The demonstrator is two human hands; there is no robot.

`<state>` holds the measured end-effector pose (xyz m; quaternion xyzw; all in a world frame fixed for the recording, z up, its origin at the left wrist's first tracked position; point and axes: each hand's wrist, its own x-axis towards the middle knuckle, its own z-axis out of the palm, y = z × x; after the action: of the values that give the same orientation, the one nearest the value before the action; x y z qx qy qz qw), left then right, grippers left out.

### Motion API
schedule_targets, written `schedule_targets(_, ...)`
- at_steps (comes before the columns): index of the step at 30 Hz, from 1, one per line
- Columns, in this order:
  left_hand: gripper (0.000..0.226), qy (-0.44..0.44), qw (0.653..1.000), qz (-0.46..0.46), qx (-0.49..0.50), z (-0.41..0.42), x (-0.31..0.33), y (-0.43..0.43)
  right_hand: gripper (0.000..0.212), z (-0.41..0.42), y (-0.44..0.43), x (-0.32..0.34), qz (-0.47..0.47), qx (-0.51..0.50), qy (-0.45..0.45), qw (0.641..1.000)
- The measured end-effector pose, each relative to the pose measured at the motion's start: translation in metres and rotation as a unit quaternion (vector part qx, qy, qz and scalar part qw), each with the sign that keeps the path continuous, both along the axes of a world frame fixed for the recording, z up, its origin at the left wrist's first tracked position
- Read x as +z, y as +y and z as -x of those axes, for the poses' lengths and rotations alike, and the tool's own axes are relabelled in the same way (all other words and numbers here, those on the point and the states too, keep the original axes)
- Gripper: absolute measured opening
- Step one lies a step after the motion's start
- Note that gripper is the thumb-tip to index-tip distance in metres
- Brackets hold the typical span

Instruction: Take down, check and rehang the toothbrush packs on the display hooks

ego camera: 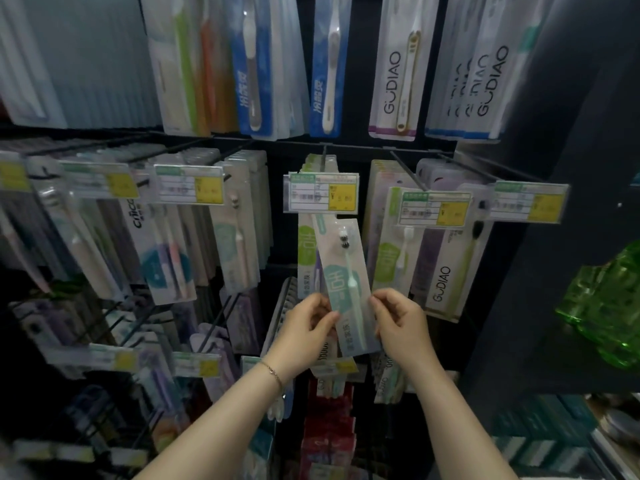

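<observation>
Holding a pale teal toothbrush pack (343, 271) with both hands, in front of the middle-row display hook (323, 157). Tilted, top leaning left, tucked under the yellow price tag (322, 192). Pinching the left edge with the left hand (308, 332), fingers curled round the card. Pinching the right edge with the right hand (401, 327), thumb and forefinger closed on it. On the hook or off: cannot tell, top hidden by the tag. Behind it, green-label packs (306, 247) on the same hook. Just right, a GUDIAO pack (446, 271). Thin bracelet (273, 374) on the left wrist.
</observation>
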<state>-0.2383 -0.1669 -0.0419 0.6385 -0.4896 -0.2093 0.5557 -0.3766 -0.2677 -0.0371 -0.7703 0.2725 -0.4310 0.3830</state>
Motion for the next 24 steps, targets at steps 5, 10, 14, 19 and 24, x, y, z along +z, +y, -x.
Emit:
schedule_targets(5,0.009,-0.009,1.0,-0.012,0.004,-0.02,-0.006,0.017,0.024,-0.022,0.011,-0.001,0.001,0.019,0.033,0.999)
schedule_targets(10,0.01,0.011,1.0,-0.018,0.018,-0.05,-0.011,0.035,0.023,-0.053,0.022,0.0,0.036,0.034,0.064,0.997)
schedule_targets(14,0.006,0.019,0.999,-0.021,0.04,-0.075,-0.013,0.047,0.017,-0.084,0.032,0.002,0.041,0.033,0.073,0.996)
schedule_targets(19,0.01,0.047,0.996,-0.006,0.069,-0.103,-0.007,0.062,0.015,-0.122,0.045,0.01,0.026,0.034,0.08,0.996)
schedule_targets(24,0.011,0.046,0.993,0.007,0.11,-0.131,0.001,0.066,0.018,-0.153,0.058,0.017,0.035,0.033,0.05,0.998)
